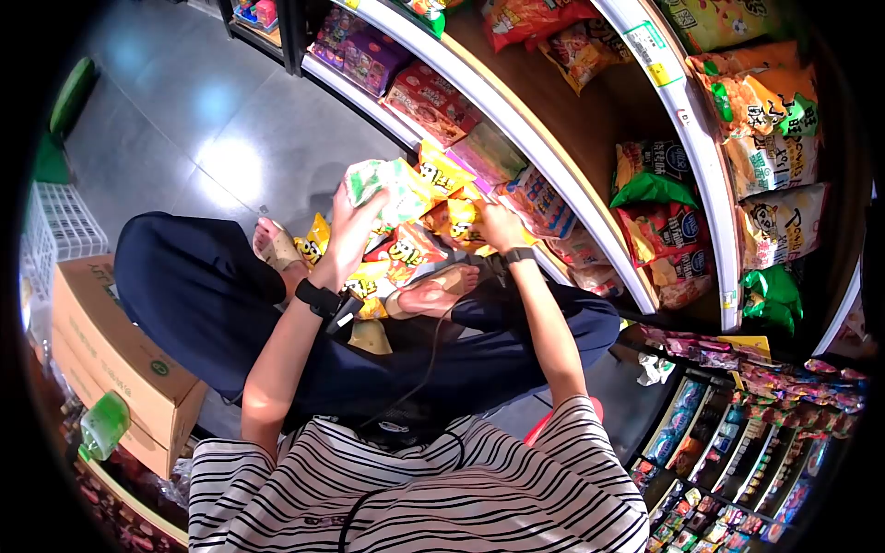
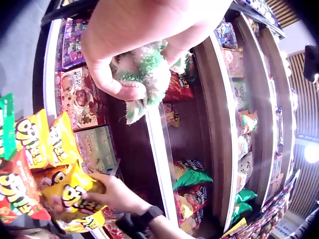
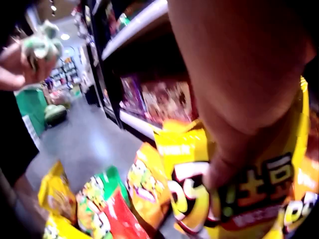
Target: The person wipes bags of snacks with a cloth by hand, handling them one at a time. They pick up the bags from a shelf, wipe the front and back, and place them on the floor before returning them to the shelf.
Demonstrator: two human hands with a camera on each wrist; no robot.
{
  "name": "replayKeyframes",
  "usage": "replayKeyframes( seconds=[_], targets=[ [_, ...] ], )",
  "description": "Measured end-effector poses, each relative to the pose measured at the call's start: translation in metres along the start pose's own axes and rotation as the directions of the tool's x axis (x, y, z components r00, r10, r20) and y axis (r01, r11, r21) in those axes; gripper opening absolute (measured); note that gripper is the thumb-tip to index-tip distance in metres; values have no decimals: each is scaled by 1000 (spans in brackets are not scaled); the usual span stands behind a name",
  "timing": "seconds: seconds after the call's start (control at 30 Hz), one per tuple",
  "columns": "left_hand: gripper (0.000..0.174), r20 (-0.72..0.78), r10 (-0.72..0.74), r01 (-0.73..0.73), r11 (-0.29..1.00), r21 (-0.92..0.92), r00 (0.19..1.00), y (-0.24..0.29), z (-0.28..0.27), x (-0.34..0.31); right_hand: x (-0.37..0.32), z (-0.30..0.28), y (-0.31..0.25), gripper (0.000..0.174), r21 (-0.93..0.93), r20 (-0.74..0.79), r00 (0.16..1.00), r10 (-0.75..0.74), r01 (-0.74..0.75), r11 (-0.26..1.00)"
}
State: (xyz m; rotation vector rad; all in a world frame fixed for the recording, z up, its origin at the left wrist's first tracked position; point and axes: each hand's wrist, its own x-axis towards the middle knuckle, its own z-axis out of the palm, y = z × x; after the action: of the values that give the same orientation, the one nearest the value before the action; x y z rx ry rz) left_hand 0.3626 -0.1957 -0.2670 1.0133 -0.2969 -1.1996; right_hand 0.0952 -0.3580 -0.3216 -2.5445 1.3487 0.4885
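Observation:
My left hand [image 1: 347, 230] grips a bunched, fuzzy green-and-white cloth [image 2: 147, 69], raised in front of the shelf. With its fingers at the front of a yellow snack bag [image 3: 239, 196], my right hand [image 1: 501, 227] pinches the bag beside the lower shelf. More bags crowd around it on the floor between the feet: a red bag [image 2: 20, 191], an orange bag [image 3: 148, 184] and several yellow ones. In the right wrist view, the hand and forearm cover part of the held bag.
Curved shelves with white edges [image 1: 553, 184] rise at the right, holding boxes and snack bags. A cardboard box [image 1: 120, 346] and a white crate [image 1: 69, 226] stand at the left. A bare foot in a sandal [image 1: 433, 295] is close to the bags.

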Motion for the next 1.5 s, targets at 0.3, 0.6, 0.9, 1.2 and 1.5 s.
replayKeyframes(
  seconds=[0.3, 0.6, 0.9, 1.2, 1.5],
  targets=[
    [36, 115, 169, -164, 985, -53, 979, 10, 7, -1, -108, -251, 30, 42, 737, -362, 931, 45, 256, 626],
    [38, 103, 173, -176, 984, 20, 980, 3, 7, -8, 19, -289, 129, 66, 8, -756, 650, -74, 123, 992],
    [40, 128, 158, -163, 986, 28, 979, 8, 3, -9, 78, -283, 118, 65, -100, -901, 422, -100, 21, 995],
    [42, 111, 120, -125, 991, 45, 987, -3, -1, -8, 58, -213, 28, 83, 103, -872, 490, -9, 203, 974],
    [39, 121, 143, -160, 976, 146, 982, 5, -2, -3, 101, -231, 52, 85, -7, -845, 523, -108, 191, 982]
  ],
)
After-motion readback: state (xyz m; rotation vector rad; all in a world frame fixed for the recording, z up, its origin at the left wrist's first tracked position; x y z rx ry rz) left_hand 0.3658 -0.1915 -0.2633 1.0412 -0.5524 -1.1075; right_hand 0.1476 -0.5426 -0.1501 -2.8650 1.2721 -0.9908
